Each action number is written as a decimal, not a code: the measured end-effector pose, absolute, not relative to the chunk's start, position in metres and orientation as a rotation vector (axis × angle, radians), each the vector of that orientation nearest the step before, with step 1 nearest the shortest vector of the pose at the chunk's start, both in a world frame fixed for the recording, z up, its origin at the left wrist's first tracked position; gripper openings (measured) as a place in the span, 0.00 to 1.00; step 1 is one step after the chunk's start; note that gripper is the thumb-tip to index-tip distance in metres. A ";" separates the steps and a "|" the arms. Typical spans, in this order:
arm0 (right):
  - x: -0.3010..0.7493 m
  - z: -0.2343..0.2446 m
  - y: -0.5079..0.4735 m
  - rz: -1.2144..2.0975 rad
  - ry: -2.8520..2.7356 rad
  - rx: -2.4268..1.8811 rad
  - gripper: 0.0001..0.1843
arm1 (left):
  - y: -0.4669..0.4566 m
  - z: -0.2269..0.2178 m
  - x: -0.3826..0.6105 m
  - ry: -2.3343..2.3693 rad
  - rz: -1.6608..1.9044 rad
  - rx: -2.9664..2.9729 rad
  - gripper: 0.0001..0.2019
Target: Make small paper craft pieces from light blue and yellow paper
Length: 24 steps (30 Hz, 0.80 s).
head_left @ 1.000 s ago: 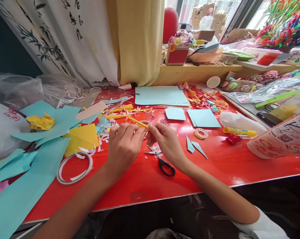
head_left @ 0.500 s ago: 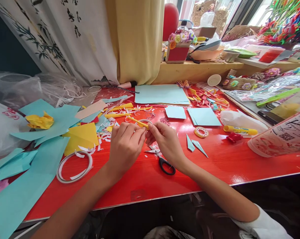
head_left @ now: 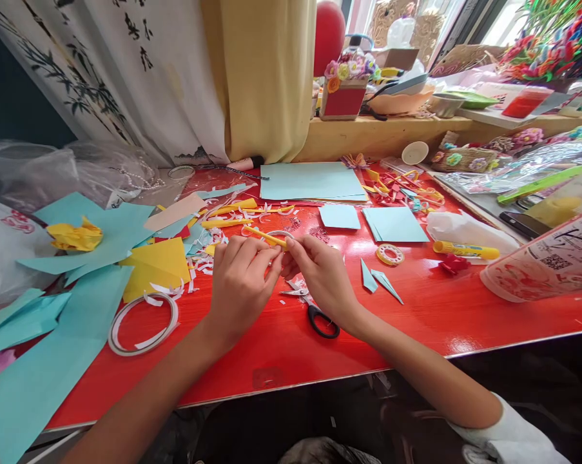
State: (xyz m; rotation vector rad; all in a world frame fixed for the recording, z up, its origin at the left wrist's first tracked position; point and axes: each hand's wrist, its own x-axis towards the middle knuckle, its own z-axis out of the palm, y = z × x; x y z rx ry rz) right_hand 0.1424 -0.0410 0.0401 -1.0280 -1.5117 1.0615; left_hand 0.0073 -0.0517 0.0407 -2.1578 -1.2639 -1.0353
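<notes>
A narrow yellow paper strip [head_left: 265,236] is pinched between both hands above the middle of the table. My left hand [head_left: 243,283] is closed, its fingers bent around the strip's lower side. The thumb and forefinger of my right hand [head_left: 322,280] press on the strip's right end. Part of the strip is hidden behind the fingers. Black-handled scissors [head_left: 323,322] lie partly under my right hand, blades spread. To the right rest two folded light-blue paper pieces [head_left: 378,281] and a small tape roll [head_left: 390,254].
Light-blue sheets [head_left: 312,182] and squares [head_left: 396,224] lie on the red table [head_left: 392,341]. A large tape roll [head_left: 143,324], yellow paper [head_left: 158,264] and scraps cover the left. A glue stick [head_left: 466,251] and a tall cup [head_left: 544,261] stand out at right.
The camera view has shifted very slightly. Both hands keep their pinch on the yellow paper strip, with hardly any movement.
</notes>
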 end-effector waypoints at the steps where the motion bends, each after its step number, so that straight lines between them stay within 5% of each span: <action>1: 0.142 0.040 -0.041 1.062 -1.507 -1.036 0.15 | -0.052 0.041 0.007 -1.260 -1.034 -2.156 0.04; 24: 0.144 0.042 -0.038 1.184 -1.438 -1.016 0.16 | -0.049 0.042 0.006 -1.301 -1.061 -2.089 0.05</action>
